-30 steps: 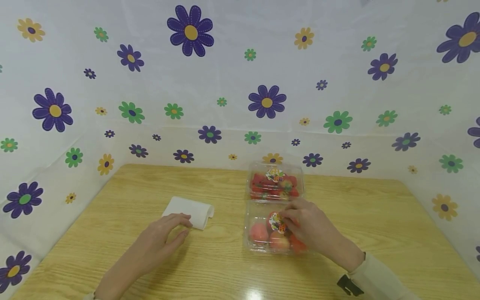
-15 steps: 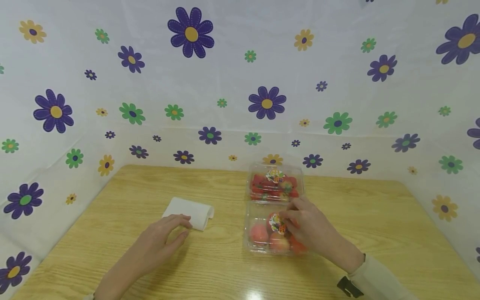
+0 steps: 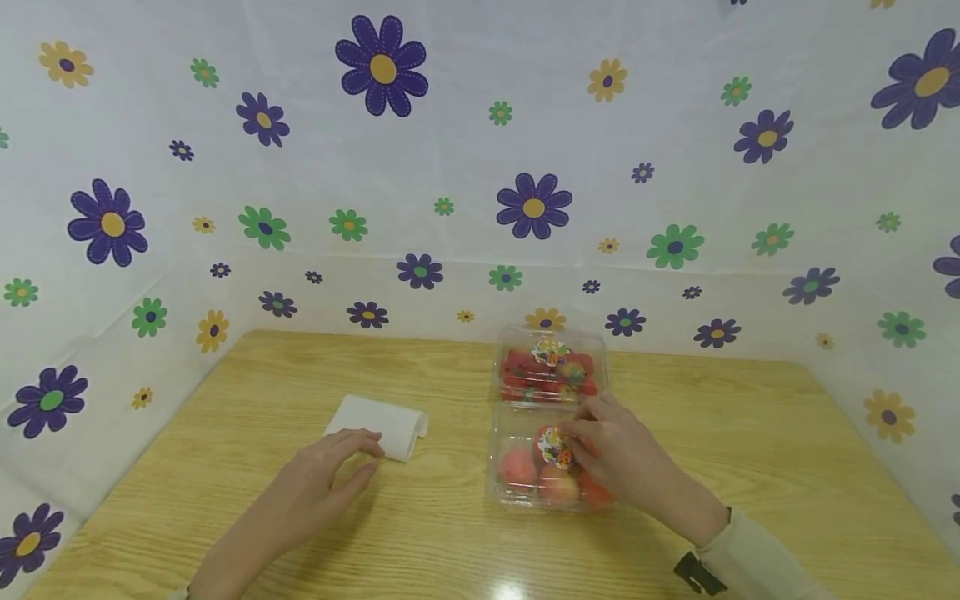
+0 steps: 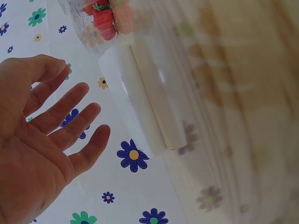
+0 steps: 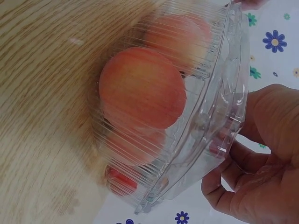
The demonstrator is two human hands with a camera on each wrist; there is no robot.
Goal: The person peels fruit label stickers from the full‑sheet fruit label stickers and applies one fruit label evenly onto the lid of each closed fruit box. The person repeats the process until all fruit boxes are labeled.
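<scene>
A clear plastic clamshell box [image 3: 517,429] of peach-like fruit [image 5: 142,88] stands right of centre. A round fruit-print sticker [image 3: 555,446] lies on its lid. My right hand [image 3: 626,450] rests at the lid with bent fingers, fingertips at the sticker's right edge. Whether they pinch anything is hidden; in the right wrist view the thumb meets the clear lid. To the left lies a white sheet of paper [image 3: 371,423] with a curled end. Beside its near edge is my left hand [image 3: 318,479], holding nothing, fingers loosely bent; the left wrist view shows them apart from the paper [image 4: 135,100].
Behind the peach box stands a second clear box [image 3: 551,375] of strawberries, with a similar sticker on its lid. Both sit on a wood-grain table [image 3: 435,533]. A white cloth [image 3: 450,150] with printed flowers rises at the back and both sides.
</scene>
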